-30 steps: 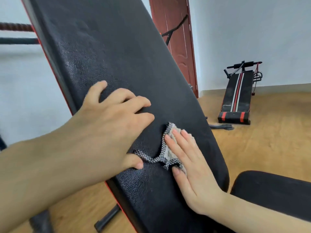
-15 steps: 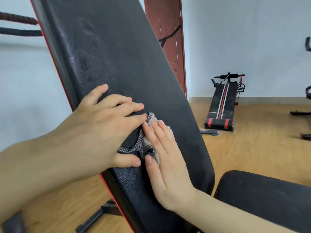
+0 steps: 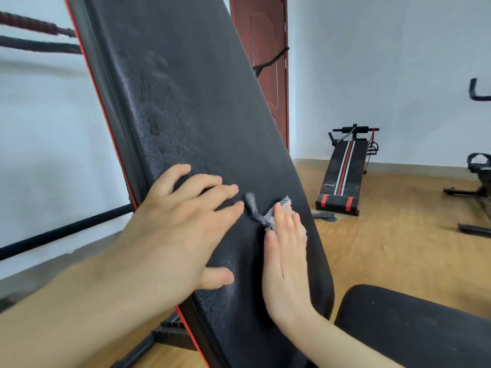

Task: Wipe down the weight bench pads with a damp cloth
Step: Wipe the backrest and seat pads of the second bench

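Cloth (image 3: 268, 211): pressed under straight fingers of right hand (image 3: 286, 261), tail trailing toward 10 o'clock;
Left hand (image 3: 183, 232): splayed flat on back pad (image 3: 186, 102), grasping nothing

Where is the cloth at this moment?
In the head view, the cloth lies on the tilted back pad, partly under the right hand, just right of the left hand.

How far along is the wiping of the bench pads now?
Done: unclear; the back pad shows smears higher up, wet or dirty I cannot tell. In hand: the right hand presses the cloth flat on the lower back pad, the left hand resting beside it. Left: likely the seat pad, untouched now.
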